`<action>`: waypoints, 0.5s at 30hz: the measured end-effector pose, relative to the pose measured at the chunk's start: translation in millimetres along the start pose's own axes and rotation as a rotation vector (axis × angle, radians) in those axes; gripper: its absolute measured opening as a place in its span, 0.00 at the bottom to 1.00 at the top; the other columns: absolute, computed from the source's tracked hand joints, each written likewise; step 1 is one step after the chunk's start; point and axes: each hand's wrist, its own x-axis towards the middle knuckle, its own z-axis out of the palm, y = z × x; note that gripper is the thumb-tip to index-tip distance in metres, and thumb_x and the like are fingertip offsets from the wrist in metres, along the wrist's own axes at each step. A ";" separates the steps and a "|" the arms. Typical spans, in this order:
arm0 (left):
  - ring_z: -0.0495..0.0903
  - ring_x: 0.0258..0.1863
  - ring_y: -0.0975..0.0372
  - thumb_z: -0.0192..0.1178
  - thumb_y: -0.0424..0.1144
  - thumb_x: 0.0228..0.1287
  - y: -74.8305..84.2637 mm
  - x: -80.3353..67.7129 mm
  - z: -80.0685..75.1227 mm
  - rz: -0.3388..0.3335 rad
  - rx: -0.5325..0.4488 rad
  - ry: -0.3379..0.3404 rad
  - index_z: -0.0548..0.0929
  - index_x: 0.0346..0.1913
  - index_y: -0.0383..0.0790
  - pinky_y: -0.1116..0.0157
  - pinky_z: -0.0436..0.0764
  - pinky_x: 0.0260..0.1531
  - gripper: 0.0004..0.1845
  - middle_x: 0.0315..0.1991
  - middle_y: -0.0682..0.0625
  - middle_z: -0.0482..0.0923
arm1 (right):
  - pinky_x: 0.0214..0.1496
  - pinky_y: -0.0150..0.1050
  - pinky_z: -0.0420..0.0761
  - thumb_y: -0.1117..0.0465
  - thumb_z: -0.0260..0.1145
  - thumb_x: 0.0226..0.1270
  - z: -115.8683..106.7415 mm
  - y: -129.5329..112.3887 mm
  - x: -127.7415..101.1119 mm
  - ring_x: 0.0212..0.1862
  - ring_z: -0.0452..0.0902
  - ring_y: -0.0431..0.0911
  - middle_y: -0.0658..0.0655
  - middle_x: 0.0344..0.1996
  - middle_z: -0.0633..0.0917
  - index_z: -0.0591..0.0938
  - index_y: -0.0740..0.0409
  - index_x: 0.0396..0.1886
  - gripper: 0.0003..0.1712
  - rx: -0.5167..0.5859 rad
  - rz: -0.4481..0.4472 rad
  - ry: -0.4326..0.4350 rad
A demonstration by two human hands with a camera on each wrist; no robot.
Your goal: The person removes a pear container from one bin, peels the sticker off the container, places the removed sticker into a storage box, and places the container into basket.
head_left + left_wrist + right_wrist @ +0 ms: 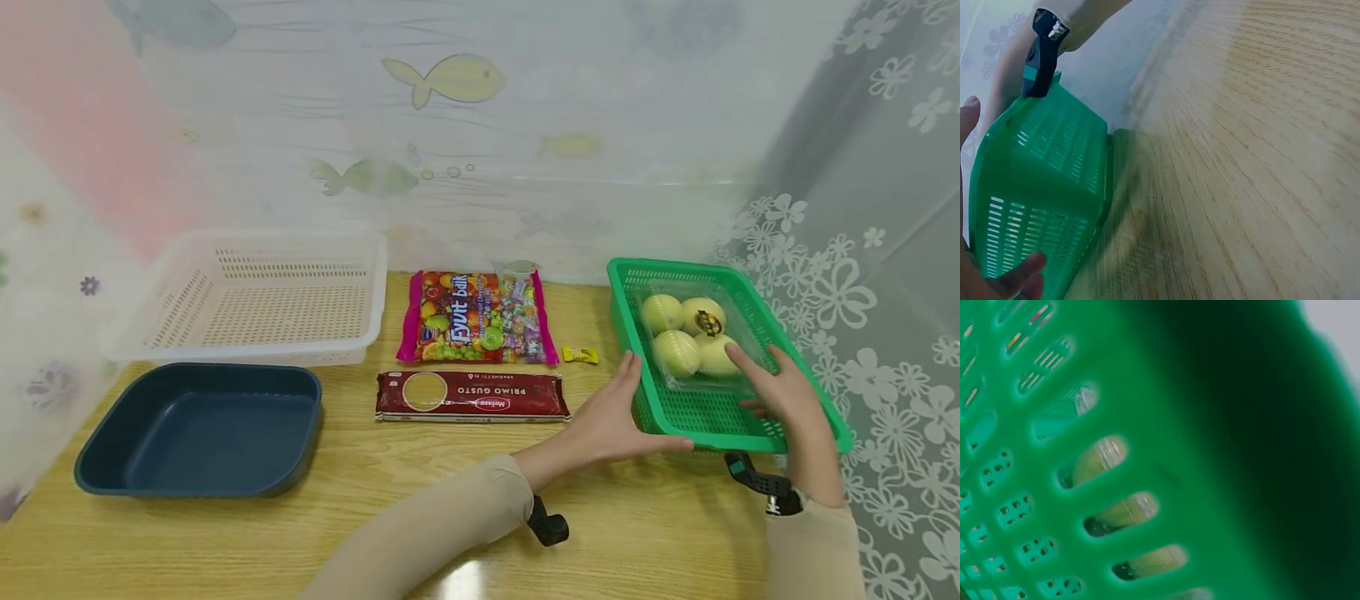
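A green slotted plastic basket (678, 412) sits at the right, holding a clear pack of pale yellow round fruits (677, 352) with a dark label. My left hand (603, 421) is at the basket's near left corner, fingers straight along the left wall and thumb reaching along the front rim. In the left wrist view, fingertips (1034, 265) lie right at the slotted wall. Over the basket's right part is my right hand (795, 408), its fingers spread beside the fruit pack. The right wrist view shows the basket wall (1166, 469) up close and no fingers.
A white slotted basket (360, 346) stands at the back left, a dark blue tub (210, 492) in front of it. Mid-table lie a candy bag (476, 317), a small yellow wrapped candy (580, 355) and a red spaghetti pack (472, 397). Patterned curtains border the table (427, 517).
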 end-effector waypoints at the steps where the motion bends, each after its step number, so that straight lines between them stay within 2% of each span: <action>1: 0.53 0.84 0.55 0.65 0.77 0.60 0.2 0.8 0.4 0.000 0.003 0.003 0.32 0.86 0.58 0.52 0.71 0.75 0.67 0.87 0.61 0.28 | 0.47 0.59 0.88 0.24 0.43 0.77 -0.2 -0.1 1.0 0.47 0.89 0.70 0.92 0.74 0.46 0.29 0.70 0.83 0.65 -0.003 0.000 -0.003; 4: 0.55 0.83 0.56 0.64 0.78 0.59 0.7 3.0 1.7 -0.003 0.016 0.016 0.32 0.86 0.58 0.55 0.74 0.72 0.67 0.86 0.62 0.26 | 0.48 0.58 0.88 0.24 0.42 0.77 0.2 0.0 2.9 0.49 0.88 0.69 0.92 0.73 0.52 0.30 0.72 0.83 0.65 -0.011 0.026 -0.007; 6: 0.57 0.83 0.56 0.65 0.78 0.58 1.0 4.4 2.7 -0.007 0.026 0.027 0.32 0.86 0.57 0.57 0.76 0.70 0.68 0.86 0.62 0.26 | 0.49 0.58 0.87 0.25 0.41 0.79 1.3 1.3 3.5 0.50 0.86 0.70 0.91 0.71 0.60 0.31 0.76 0.82 0.64 -0.016 0.051 -0.005; 9: 0.56 0.83 0.56 0.67 0.78 0.57 1.2 5.3 4.4 -0.010 0.027 0.036 0.32 0.86 0.56 0.58 0.75 0.71 0.70 0.86 0.62 0.27 | 0.51 0.58 0.85 0.29 0.39 0.82 3.2 3.9 3.3 0.55 0.83 0.72 0.88 0.67 0.69 0.33 0.79 0.81 0.61 -0.013 0.087 0.007; 11: 0.55 0.83 0.57 0.68 0.77 0.57 1.5 5.5 4.9 -0.012 0.022 0.039 0.32 0.86 0.56 0.58 0.73 0.73 0.70 0.86 0.62 0.28 | 0.51 0.57 0.84 0.32 0.39 0.84 4.8 5.0 3.4 0.58 0.81 0.72 0.86 0.70 0.67 0.35 0.78 0.82 0.57 0.015 0.099 0.018; 12: 0.54 0.84 0.57 0.68 0.76 0.57 1.3 5.4 5.0 -0.011 0.015 0.037 0.32 0.86 0.56 0.58 0.72 0.73 0.70 0.86 0.62 0.27 | 0.50 0.55 0.84 0.34 0.40 0.84 5.3 5.5 3.9 0.58 0.81 0.71 0.85 0.73 0.63 0.36 0.76 0.83 0.55 0.038 0.106 0.021; 15: 0.53 0.84 0.56 0.69 0.75 0.58 0.9 4.7 4.8 -0.008 -0.008 0.031 0.32 0.86 0.56 0.56 0.71 0.74 0.70 0.86 0.62 0.27 | 0.47 0.47 0.84 0.36 0.41 0.85 6.1 7.1 6.0 0.46 0.87 0.55 0.83 0.80 0.49 0.38 0.71 0.85 0.52 0.133 0.124 0.026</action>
